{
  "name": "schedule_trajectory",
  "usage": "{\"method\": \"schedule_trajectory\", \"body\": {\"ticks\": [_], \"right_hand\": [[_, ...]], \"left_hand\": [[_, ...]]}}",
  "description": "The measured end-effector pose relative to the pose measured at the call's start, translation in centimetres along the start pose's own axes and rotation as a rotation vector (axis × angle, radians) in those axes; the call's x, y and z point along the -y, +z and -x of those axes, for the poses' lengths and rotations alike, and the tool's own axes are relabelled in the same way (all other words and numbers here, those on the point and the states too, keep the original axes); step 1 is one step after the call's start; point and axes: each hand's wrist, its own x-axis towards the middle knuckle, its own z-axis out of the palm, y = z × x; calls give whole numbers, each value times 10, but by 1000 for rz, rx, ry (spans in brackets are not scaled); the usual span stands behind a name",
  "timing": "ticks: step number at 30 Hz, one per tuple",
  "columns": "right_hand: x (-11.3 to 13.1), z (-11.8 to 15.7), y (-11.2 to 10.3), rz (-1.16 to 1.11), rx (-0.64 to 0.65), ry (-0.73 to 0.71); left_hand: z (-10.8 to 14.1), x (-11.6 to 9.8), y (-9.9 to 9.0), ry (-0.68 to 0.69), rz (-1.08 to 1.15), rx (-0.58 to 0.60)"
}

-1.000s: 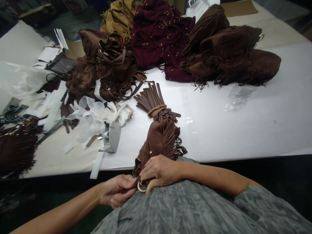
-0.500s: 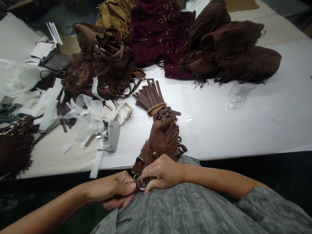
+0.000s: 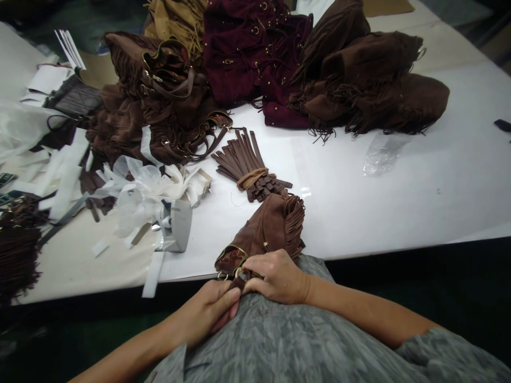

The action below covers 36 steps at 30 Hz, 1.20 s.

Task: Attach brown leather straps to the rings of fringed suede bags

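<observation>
A brown fringed suede bag (image 3: pixel 259 229) lies at the table's front edge against my body, its zipped opening towards me and a patterned lining showing. My left hand (image 3: pixel 217 303) pinches a short dark brown leather strap (image 3: pixel 237 282) between thumb and fingers. Right beside it, my right hand (image 3: pixel 273 274) is closed on a gold metal ring (image 3: pixel 240 272) at the bag's opening. The strap meets the ring between my two hands; my fingers partly hide how they join. Just beyond the bag lies a bundle of brown leather strips (image 3: pixel 249 167) tied with a tan band.
Brown fringed bags (image 3: pixel 131 106) are piled at the back left, burgundy bags (image 3: pixel 239 58) in the middle, more brown bags (image 3: pixel 371 80) to the right. A grey tape dispenser (image 3: pixel 178 226) stands among white scraps at left. A clear plastic bag (image 3: pixel 384 154) lies right of centre.
Both hands have risen slightly with the strap and ring, and the left hand has moved right. The bag's opening has turned to show more lining.
</observation>
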Motion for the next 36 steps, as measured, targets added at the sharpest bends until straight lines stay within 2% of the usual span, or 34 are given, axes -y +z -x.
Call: {"method": "schedule_trajectory", "body": {"ticks": [3,5,8,11,13,16,19,21,23,26,28,32,34,36], "right_hand": [[-8,-7,-10,-86,17,-9],[-13,-15,-19,-94,36,-73],[-21,-31,-36,39,-13,-145],[-37,-49,-63,119,-96,-124],[-53,-60,-86,124,-156,-85],[-80,-72,-117,90,-258,17],[-99,-76,-131,-49,-338,92],[-104,-75,-130,-179,-419,126],[-100,-72,-124,-321,-526,172],[-84,-69,-109,-529,-681,227],[-69,-69,-97,-649,-750,199],[-40,-79,-71,-732,-733,117],[-30,-86,-60,-644,-671,67],[-27,-90,-52,-444,-618,-1]], "left_hand": [[-1,-10,-9,4,56,35],[4,-23,-24,52,84,50],[18,-46,-58,139,94,-46],[36,-70,-92,189,172,-166],[46,-87,-106,254,217,-238],[59,-112,-113,405,253,-295],[66,-131,-108,564,303,-333],[66,-135,-106,621,345,-356],[63,-132,-109,616,357,-339],[55,-120,-115,565,317,-261],[49,-113,-111,529,242,-222],[43,-109,-78,446,72,-134],[42,-113,-63,461,96,-92],[45,-117,-60,504,162,-141]]}}
